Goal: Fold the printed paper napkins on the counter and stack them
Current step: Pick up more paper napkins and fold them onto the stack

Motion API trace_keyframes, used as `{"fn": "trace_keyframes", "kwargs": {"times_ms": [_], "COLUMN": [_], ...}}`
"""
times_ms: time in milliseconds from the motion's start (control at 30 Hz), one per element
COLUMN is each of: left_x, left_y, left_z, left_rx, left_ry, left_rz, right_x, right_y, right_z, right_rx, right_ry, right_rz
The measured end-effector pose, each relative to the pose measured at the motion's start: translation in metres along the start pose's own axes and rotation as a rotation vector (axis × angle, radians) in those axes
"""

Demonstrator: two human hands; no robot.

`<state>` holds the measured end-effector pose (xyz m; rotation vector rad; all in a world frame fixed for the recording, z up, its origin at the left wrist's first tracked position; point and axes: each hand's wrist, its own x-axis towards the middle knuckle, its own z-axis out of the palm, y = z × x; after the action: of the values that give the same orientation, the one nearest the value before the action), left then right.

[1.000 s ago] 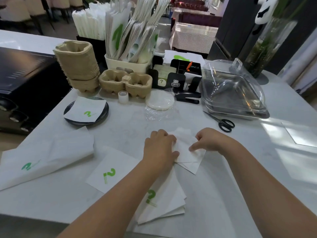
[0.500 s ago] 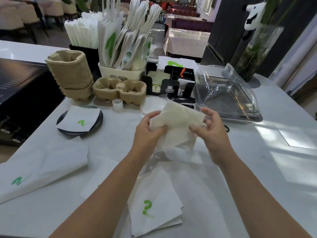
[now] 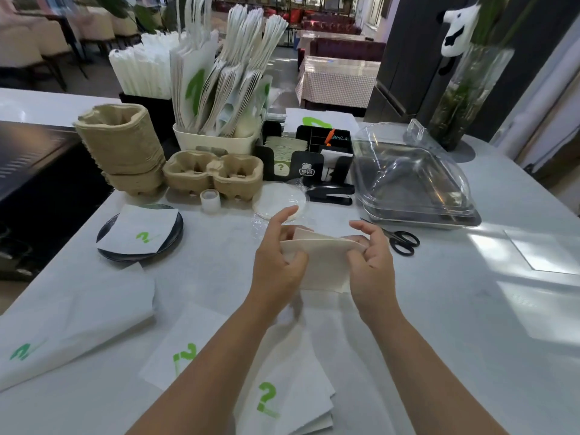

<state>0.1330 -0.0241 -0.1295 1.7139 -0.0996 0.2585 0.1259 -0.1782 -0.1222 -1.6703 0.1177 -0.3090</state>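
A folded white paper napkin is held above the counter between both hands. My left hand pinches its left edge and my right hand grips its right edge. Below my arms lies a stack of flat napkins printed with a green question mark. A single printed napkin lies to its left. Another printed napkin rests on a black plate. A big loose sheet of white paper with green print lies at the left.
Behind the hands are a roll of tape, cardboard cup carriers, a stack of carriers, a round lid, a black stapler, scissors and a clear domed tray. A bin of paper bags stands at the back.
The hands lifted the napkin off the counter, raised it, and now hold it lower and folded smaller, closer to the counter's middle.
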Motion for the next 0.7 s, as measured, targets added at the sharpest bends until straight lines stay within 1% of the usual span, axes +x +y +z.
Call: {"fn": "trace_keyframes", "kwargs": {"times_ms": [67, 133, 267, 433, 533, 600, 700], "left_x": [0.000, 0.001, -0.001, 0.003, 0.001, -0.003, -0.005], "left_y": [0.000, -0.004, -0.008, 0.003, -0.003, -0.002, 0.009], "left_z": [0.001, 0.000, 0.002, 0.005, 0.003, 0.007, 0.012], "left_rx": [0.016, 0.021, -0.015, -0.035, -0.031, -0.054, -0.054], "left_ry": [0.007, 0.015, 0.007, 0.003, 0.018, -0.014, -0.001], "left_rz": [0.027, 0.008, -0.035, -0.019, -0.046, -0.051, -0.005], "right_x": [-0.001, -0.005, -0.011, -0.005, -0.008, -0.010, -0.013], "right_y": [-0.001, 0.006, 0.022, 0.009, 0.011, 0.010, 0.001], "right_z": [0.000, -0.002, -0.003, 0.004, 0.006, 0.009, 0.012], "right_rx": [0.022, 0.030, 0.044, 0.032, 0.078, 0.087, 0.067], "right_ry": [-0.014, -0.008, -0.022, 0.002, 0.009, 0.001, -0.005], "right_rz": [-0.023, -0.009, 0.154, 0.038, 0.050, 0.073, 0.021]}}
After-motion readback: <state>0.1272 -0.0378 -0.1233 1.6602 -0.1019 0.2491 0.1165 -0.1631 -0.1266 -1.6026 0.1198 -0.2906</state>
